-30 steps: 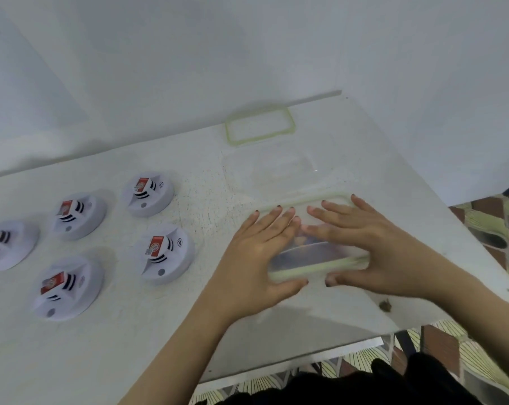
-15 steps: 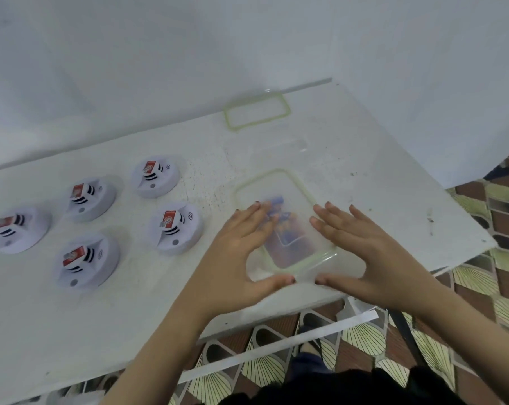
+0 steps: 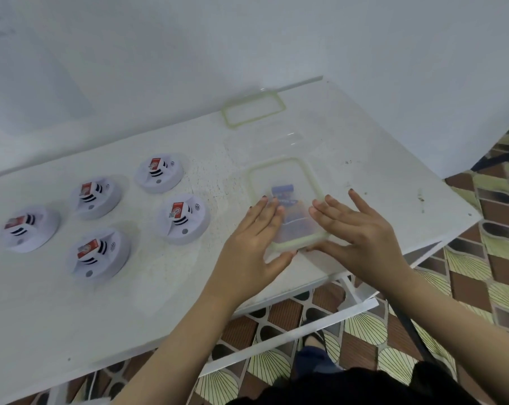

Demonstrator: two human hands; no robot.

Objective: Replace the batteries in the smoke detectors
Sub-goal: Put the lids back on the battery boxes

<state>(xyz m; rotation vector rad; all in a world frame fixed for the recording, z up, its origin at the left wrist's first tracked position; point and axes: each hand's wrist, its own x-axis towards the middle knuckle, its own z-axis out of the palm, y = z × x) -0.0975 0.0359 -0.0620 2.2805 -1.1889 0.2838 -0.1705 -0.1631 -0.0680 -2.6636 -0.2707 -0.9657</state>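
Two hands [image 3: 247, 247] [image 3: 364, 238] wider apart; five detectors [image 3: 159, 173] [image 3: 95, 194] [image 3: 184, 219] [image 3: 28, 229] [image 3: 98, 255].

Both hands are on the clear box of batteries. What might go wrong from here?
The clear box sits near the table's front edge; a pull at its rim could tip it off, spilling the batteries.
The left hand and right hand lie flat on it with no firm grip, so it may slide.

Five smoke detectors [image 3: 183, 219] left of container [image 3: 286, 200]; lid [image 3: 253, 111] behind, on table [image 3: 130, 311].
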